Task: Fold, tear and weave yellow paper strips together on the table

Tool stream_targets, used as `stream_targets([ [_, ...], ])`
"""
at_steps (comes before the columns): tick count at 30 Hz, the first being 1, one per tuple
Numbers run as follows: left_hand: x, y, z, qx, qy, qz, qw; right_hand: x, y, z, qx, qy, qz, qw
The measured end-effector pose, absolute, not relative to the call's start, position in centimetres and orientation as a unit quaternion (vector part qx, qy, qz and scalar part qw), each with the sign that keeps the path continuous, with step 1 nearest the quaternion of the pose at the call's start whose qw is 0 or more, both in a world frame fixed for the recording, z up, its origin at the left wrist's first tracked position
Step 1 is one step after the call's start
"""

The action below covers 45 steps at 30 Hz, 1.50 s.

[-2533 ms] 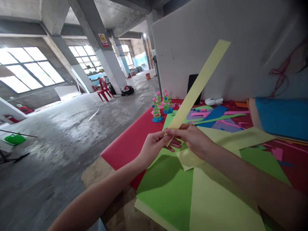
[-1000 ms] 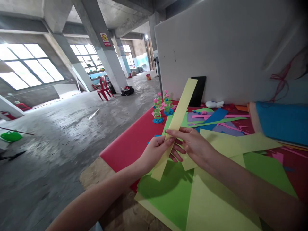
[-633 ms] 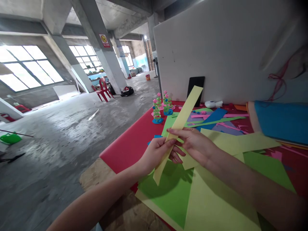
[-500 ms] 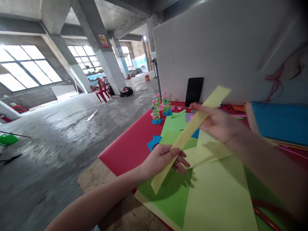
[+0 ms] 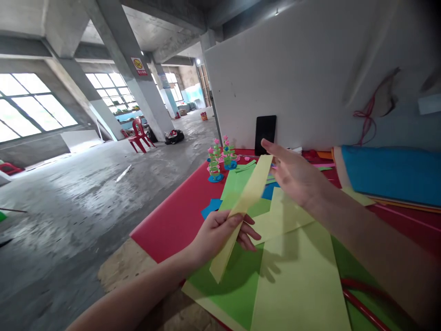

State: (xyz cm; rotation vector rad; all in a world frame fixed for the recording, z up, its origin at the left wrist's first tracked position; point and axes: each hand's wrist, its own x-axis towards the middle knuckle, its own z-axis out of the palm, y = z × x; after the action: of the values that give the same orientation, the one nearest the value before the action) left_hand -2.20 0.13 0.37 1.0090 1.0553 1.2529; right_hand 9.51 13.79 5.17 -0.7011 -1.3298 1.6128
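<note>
My left hand (image 5: 217, 232) pinches a long pale yellow paper strip (image 5: 248, 196) near its lower third, holding it slanted up and to the right above the table. My right hand (image 5: 296, 173) is raised beside the strip's top end with fingers stretched out, touching or just off the strip's edge, and it holds nothing. Below the hands lie a bright green sheet (image 5: 227, 280) and large pale yellow sheets (image 5: 303, 280) on the red table (image 5: 172, 216).
Small paper trees (image 5: 220, 156) stand at the table's far left. A black phone (image 5: 265, 131) leans on the white board (image 5: 292, 73). Coloured scraps lie behind my right hand, a blue paper roll (image 5: 389, 172) at right, red tubing (image 5: 365, 308) at the front right corner.
The strip slid down through my fingers, then my right hand let go of it and lifted away, open. My left hand keeps the strip. The view shifted right.
</note>
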Motion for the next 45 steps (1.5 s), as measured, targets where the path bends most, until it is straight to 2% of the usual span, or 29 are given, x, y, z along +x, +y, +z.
stream_targets([
  [3,-2.3,0.1,0.7,0.418,0.447,0.576,0.541,9.8,13.9,5.2,-0.384,-0.551,0.547,0.499],
  [4,-2.4,0.1,0.8,0.417,0.448,0.586,0.531,9.9,13.9,5.4,-0.402,-0.57,0.527,0.486],
  [6,-2.5,0.2,0.8,0.417,0.449,0.599,0.515,10.0,13.4,5.6,-0.39,-0.638,0.534,0.394],
  [9,-2.6,0.3,0.7,0.413,0.462,0.596,0.511,9.3,11.4,5.2,-0.298,-0.715,0.598,0.206],
  [12,-2.3,0.4,0.4,0.411,0.471,0.569,0.534,8.0,8.9,3.9,-0.207,-0.662,0.714,0.097],
  [14,-2.2,0.4,0.3,0.411,0.474,0.552,0.55,7.4,8.3,3.2,-0.191,-0.587,0.779,0.111],
  [18,-2.5,0.4,0.4,0.408,0.47,0.487,0.612,7.7,10.1,3.4,-0.192,-0.519,0.799,0.237],
  [23,-3.2,0.5,1.3,0.397,0.439,0.458,0.663,9.8,13.3,5.1,-0.173,-0.544,0.789,0.227],
  [27,-3.3,0.3,1.7,0.398,0.417,0.444,0.686,11.5,14.8,6.2,-0.163,-0.572,0.761,0.259],
  [32,-3.3,0.2,1.7,0.404,0.405,0.437,0.694,13.5,16.3,7.1,-0.183,-0.621,0.718,0.256],
  [37,-3.2,0.1,2.0,0.428,0.411,0.414,0.69,14.9,16.9,8.0,-0.234,-0.661,0.644,0.306],
  [41,-3.4,0.0,2.2,0.429,0.425,0.405,0.687,15.5,17.2,8.3,-0.264,-0.687,0.609,0.297],
  [45,-3.9,0.2,1.7,0.449,0.438,0.37,0.686,17.2,18.7,8.4,-0.284,-0.65,0.591,0.384],
])
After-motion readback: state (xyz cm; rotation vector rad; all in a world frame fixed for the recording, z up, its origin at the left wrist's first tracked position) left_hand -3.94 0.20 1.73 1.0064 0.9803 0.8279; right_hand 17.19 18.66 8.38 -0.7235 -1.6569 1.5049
